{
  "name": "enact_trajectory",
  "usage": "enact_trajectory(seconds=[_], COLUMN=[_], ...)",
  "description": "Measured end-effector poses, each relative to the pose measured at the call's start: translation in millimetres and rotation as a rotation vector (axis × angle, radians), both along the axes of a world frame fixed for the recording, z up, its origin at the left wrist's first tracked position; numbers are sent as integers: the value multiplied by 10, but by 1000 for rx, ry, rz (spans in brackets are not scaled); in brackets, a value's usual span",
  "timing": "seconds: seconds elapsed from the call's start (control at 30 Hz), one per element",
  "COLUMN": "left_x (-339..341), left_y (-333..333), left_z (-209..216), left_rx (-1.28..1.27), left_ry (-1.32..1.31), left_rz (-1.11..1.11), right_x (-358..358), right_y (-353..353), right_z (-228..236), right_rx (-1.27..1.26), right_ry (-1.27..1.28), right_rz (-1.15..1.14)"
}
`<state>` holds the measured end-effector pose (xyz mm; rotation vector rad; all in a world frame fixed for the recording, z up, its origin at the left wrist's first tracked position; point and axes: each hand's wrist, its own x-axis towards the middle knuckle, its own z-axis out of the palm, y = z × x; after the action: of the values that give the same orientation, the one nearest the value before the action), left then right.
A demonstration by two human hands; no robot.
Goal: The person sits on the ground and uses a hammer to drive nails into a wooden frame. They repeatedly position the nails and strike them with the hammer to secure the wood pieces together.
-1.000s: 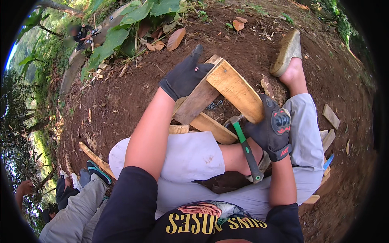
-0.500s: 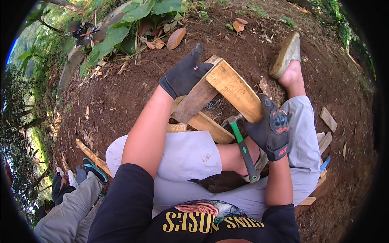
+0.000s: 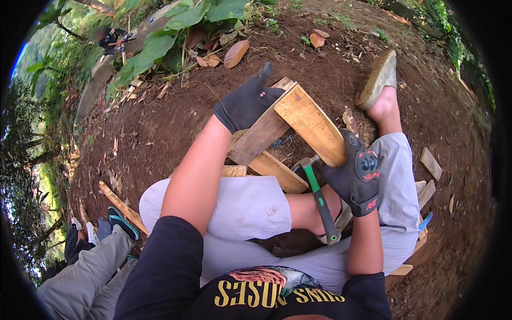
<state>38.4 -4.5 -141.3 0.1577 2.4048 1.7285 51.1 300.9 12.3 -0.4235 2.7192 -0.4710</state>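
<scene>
I have the left gloved hand (image 3: 245,101) against the upper part of the darker board (image 3: 261,136), thumb wide and raised; the other fingertips are partly hidden, so I cannot tell whether they grip; I see the right gloved hand (image 3: 356,170) closed on the near end of the pale board (image 3: 311,125), whose far end meets the darker board at an angle; a third board (image 3: 280,172) lies below these; the hammer (image 3: 320,200) sits near the right hand, handle across the lower leg (image 3: 300,209); nails (image 3: 282,141) lie between the boards.
</scene>
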Motion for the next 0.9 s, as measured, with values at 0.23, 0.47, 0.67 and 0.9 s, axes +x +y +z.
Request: enact_trajectory(seconds=[0.23, 0.47, 0.67, 0.9], left_x=[12, -18, 36, 38], left_y=[2, 65, 15, -87], left_z=[116, 311, 271, 143], left_rx=[-15, 61, 22, -353], left_ry=[46, -125, -63, 339], left_rz=[-45, -30, -26, -155], right_x=[-14, -3, -8, -26], right_y=[76, 160, 165, 195], right_z=[-38, -126, -127, -183], right_rx=[-16, -74, -120, -145], right_ry=[60, 132, 134, 110], right_rz=[61, 73, 77, 97])
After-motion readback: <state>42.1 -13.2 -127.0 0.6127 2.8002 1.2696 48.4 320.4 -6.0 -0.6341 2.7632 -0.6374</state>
